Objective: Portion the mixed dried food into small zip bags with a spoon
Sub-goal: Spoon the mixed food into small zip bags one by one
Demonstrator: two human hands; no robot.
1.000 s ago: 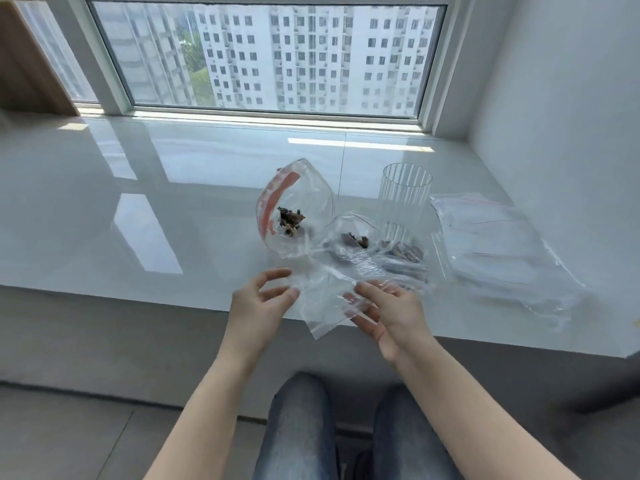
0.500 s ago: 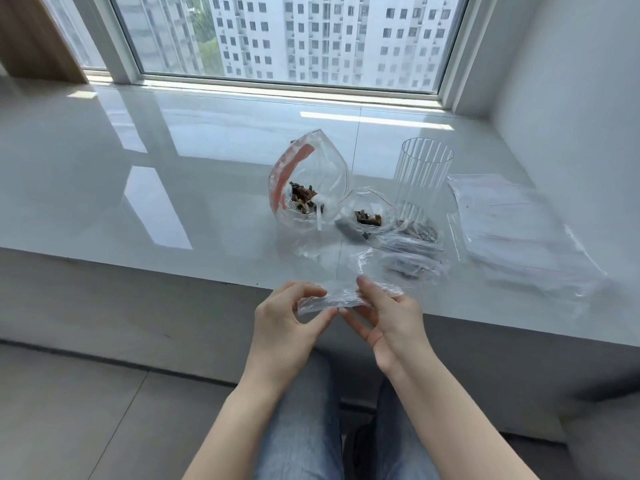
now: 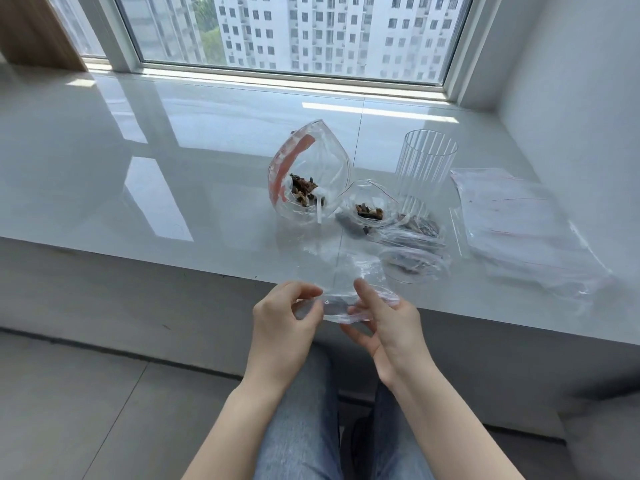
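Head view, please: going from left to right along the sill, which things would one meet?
Large bag with the orange strip → small open bag of dried food → ribbed clear cup → stack of empty zip bags.

A high-rise flat: glossy white window ledge [image 3: 145, 174], big window [image 3: 294, 32] facing apartment towers [image 3: 311, 29].

A clear small zip bag [image 3: 341, 289], mouth pulled open, hangs at the sill's edge; dried food [image 3: 304, 191] sits behind

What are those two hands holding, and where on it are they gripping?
Both hands hold one small clear zip bag by its near edge, which looks like the mouth: the left hand pinches its left end, the right hand its right end.
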